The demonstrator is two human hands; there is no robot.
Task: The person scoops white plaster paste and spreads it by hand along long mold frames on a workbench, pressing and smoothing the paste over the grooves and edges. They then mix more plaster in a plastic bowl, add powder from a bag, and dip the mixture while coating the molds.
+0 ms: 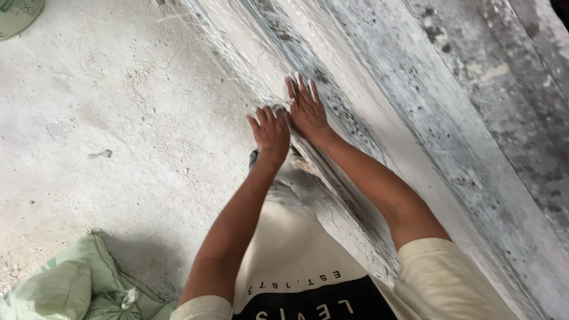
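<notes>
Running diagonally from upper left to lower right, the grey plastered wall surface [415, 118] is streaked with long trowel marks that follow this same axis, and darker speckled patches mark its farther parts toward the upper right. Both hands meet it near the middle of the view. Right hand [307, 109]: laid flat on the wall, palm down, fingers [299, 89] extended and slightly spread, pointing up along the streaks. Left hand [270, 133]: just beside the right one and a little lower, touching or nearly touching it at the thumb side, fingers straight and close together, open against the lower edge of the wall where it meets the floor; neither hand grips anything. A small dark object [253, 157] shows just below the left wrist, too hidden to identify. Bare forearms lead back to a cream short-sleeved shirt [296, 255] with a dark printed panel at the bottom of the view. Left of the left hand lies a rough pale concrete floor [118, 118] scattered with grit. Well apart from the hands, beyond the left elbow, sits a crumpled pale green sack [77, 284]; the rim of a greenish container [18, 15] shows at the far corner above it.
</notes>
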